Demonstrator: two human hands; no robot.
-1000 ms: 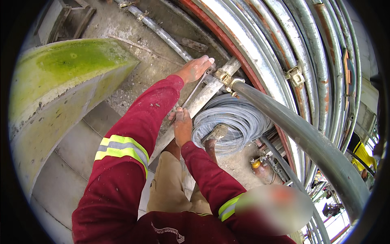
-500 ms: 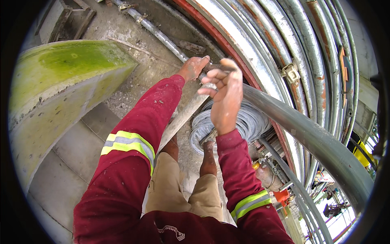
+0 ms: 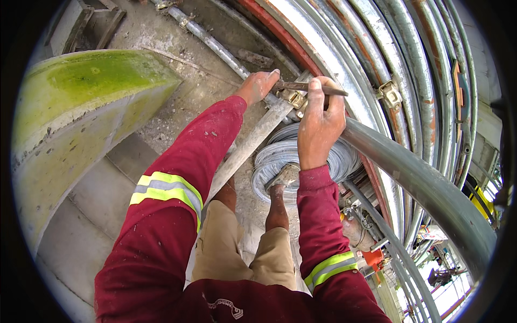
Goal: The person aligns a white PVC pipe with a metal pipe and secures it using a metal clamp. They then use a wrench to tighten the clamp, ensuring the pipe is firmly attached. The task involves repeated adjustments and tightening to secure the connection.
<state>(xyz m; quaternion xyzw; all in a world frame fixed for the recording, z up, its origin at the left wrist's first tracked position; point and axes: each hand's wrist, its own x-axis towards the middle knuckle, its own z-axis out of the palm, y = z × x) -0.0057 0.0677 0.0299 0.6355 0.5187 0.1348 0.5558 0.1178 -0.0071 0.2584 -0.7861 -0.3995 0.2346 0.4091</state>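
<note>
My right hand [image 3: 322, 121] is closed around the dark metal handle of a wrench [image 3: 297, 86], whose tapered tip [image 3: 338, 92] sticks out past the fingers. The wrench's other end meets my left hand [image 3: 257, 87], which is curled with its thumb on top; its fingers are mostly hidden, so what it grips cannot be made out. Just below the wrench, between my hands, sits a brassy scaffold clamp [image 3: 293, 98]. It lies where a pale, dusty pole [image 3: 242, 151] slanting up from my legs meets a grey metal pipe [image 3: 414, 175] running to the right.
A coil of grey wire [image 3: 269, 161] lies by my foot. Curved-looking steel pipes [image 3: 371, 48] and a red beam [image 3: 285, 32] stand close on the right, one pipe carrying another clamp [image 3: 390, 95]. A green-stained concrete block [image 3: 97, 102] is at left. Another pipe [image 3: 210, 40] lies beyond my hands.
My right hand, spread and blurred before, has moved slightly right and closed on the wrench handle. The clamp and wrench now show between my hands. My left hand has barely moved.
</note>
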